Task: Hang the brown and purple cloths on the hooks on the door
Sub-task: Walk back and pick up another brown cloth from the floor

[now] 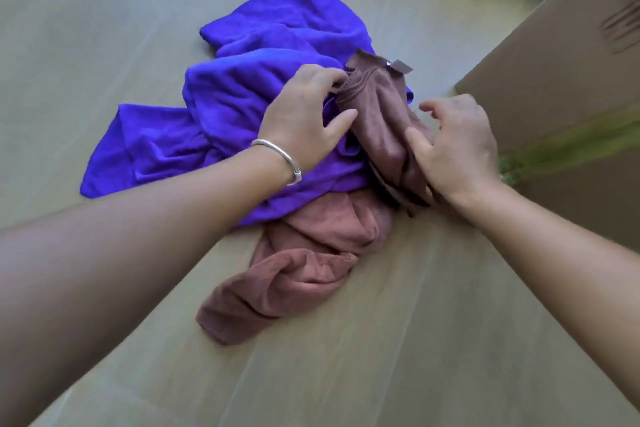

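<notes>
The brown cloth (311,263) is seen crumpled on the pale wooden floor (415,357), partly tangled under and over the purple cloth (242,97); both are judged light, limp and unslippery, best taken at a hemmed corner such as the one bearing the tag (398,66). That bunched upper end is pinched by the left hand (308,118), while the right hand (457,149) is laid against it with fingers loosely spread, only the thumb pressing. A cardboard box (554,80) is stood just beside; no door or hooks are shown.
</notes>
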Tool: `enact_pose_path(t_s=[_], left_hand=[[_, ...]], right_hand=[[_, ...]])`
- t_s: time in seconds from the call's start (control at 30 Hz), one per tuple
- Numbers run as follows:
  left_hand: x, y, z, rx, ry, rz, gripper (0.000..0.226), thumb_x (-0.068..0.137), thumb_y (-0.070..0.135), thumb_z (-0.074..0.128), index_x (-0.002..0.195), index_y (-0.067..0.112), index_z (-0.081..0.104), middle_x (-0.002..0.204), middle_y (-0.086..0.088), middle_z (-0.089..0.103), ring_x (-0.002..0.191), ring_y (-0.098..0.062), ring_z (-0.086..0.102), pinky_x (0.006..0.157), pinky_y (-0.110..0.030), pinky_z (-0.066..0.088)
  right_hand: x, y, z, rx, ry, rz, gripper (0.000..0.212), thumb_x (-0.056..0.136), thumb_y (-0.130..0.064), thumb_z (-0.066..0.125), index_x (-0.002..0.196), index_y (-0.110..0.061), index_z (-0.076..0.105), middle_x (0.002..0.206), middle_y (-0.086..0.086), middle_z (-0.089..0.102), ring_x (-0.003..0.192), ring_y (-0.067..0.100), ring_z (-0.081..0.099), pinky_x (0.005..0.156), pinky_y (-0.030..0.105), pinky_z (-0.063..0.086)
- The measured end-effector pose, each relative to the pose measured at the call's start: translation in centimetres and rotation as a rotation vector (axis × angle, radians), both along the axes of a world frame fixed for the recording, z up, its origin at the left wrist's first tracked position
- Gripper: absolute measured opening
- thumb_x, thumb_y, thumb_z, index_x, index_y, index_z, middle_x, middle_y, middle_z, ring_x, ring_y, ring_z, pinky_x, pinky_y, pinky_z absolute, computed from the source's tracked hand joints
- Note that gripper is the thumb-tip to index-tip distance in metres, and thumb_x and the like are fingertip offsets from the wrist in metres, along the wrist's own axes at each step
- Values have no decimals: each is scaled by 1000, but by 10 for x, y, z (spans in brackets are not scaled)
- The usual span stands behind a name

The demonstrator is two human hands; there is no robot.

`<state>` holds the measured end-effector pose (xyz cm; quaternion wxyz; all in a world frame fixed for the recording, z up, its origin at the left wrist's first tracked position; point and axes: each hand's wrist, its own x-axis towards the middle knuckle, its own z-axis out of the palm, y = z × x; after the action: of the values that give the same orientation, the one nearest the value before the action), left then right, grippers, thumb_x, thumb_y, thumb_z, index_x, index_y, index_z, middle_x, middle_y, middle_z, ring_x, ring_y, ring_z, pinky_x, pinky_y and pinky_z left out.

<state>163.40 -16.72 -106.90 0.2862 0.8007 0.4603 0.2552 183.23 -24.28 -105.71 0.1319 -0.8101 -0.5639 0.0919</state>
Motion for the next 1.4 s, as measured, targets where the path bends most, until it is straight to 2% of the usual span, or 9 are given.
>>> enact_pose_path(t_s=[0.1,0.27,0.37,0.57,0.87,1.0,1.17,1.27,1.4], left_hand=[[28,31,-6,73,70,-3,32,81,40,68,107,21,66,109,-1,58,102,-19,55,90,-36,46],[18,31,-16,103,144,-37,13,83,32,70,89,21,71,103,1,62,102,-21,54,90,-36,44],[-12,16,-19,122,125,-120,13,84,23,69,87,10,67,103,-8,62,100,-30,55,92,-44,42],[-78,-5,-40,301,335,-459,34,91,34,48,89,3,63,103,-14,61,91,-32,53,84,-39,41],[-104,-12,-42,288,338,-464,34,90,34,48,89,6,67,98,-8,64,84,-32,60,75,-39,43],[-100,-13,-31,199,171,-453,25,84,30,58,97,10,67,101,-4,63,89,-28,60,80,-41,48],[-84,-28,-14,339,127,-588,51,72,33,76,116,15,60,118,-7,58,109,-22,55,95,-36,43],[-70,-38,-8,521,150,-734,23,88,35,64,101,18,72,106,-2,67,101,-26,60,89,-39,45],[-61,-39,4,427,116,-744,23,92,30,58,90,13,73,87,1,69,84,-24,64,79,-35,50]], right_hand=[[19,9,-15,-136,138,-128,62,81,-43,68,133,-16,49,129,9,53,118,27,50,102,36,40],[10,-15,-24,-82,306,37,17,80,-21,67,95,-28,69,82,-11,68,83,12,64,76,24,46],[-1,-33,-30,-21,318,135,19,78,-19,68,96,-25,68,87,-8,65,85,14,62,82,33,50],[5,-36,-39,-103,376,189,88,63,-41,83,138,-26,39,130,-3,50,122,15,44,106,30,35],[-25,-78,-39,123,68,823,10,79,-17,67,89,-18,67,74,-2,56,62,19,49,57,30,39],[-24,-87,-39,90,104,828,8,83,-21,66,89,-19,71,74,-1,58,56,21,52,52,29,43],[-14,-90,-34,50,176,690,19,91,-32,58,92,-19,71,75,-2,59,61,21,56,56,32,47],[-6,-95,-35,6,126,697,13,82,-29,64,91,-19,68,75,-4,56,66,18,54,58,30,43],[18,-109,-44,-168,-50,742,27,67,-26,68,92,-18,65,78,-1,59,70,24,58,60,37,47]])
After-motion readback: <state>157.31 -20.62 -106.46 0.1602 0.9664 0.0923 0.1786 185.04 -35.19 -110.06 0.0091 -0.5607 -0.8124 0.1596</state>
